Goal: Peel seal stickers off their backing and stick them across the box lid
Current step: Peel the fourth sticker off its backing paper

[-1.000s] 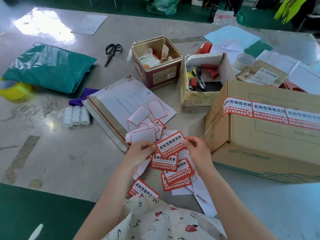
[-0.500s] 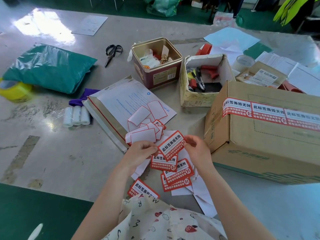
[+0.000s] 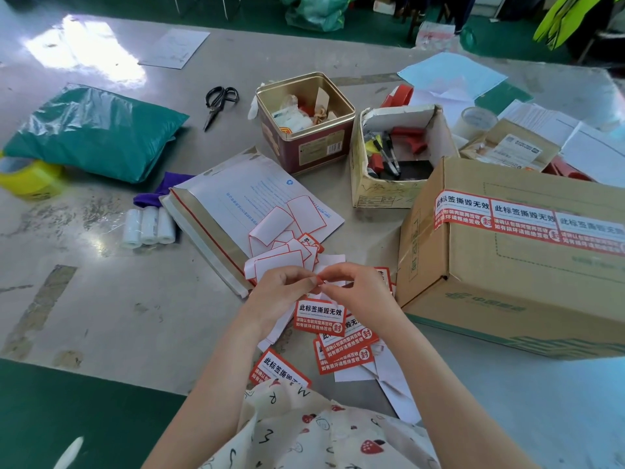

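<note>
A brown cardboard box stands at the right, with three red-and-white seal stickers stuck in a row across its lid. My left hand and my right hand meet fingertip to fingertip over the table, pinching a red-and-white seal sticker between them; the fingers hide most of it. Below my hands lie loose seal stickers on their backing. Peeled white backing papers with red edges are heaped just beyond my hands.
A white mailer envelope lies under the backings. Behind it stand a gold tin and an open carton of pens. Scissors, a green bag, yellow tape and white rolls lie left.
The sticker was held flat and face-up between both hands; now my fingertips have closed together at one edge of it, and it has turned so that its printed face no longer shows.
</note>
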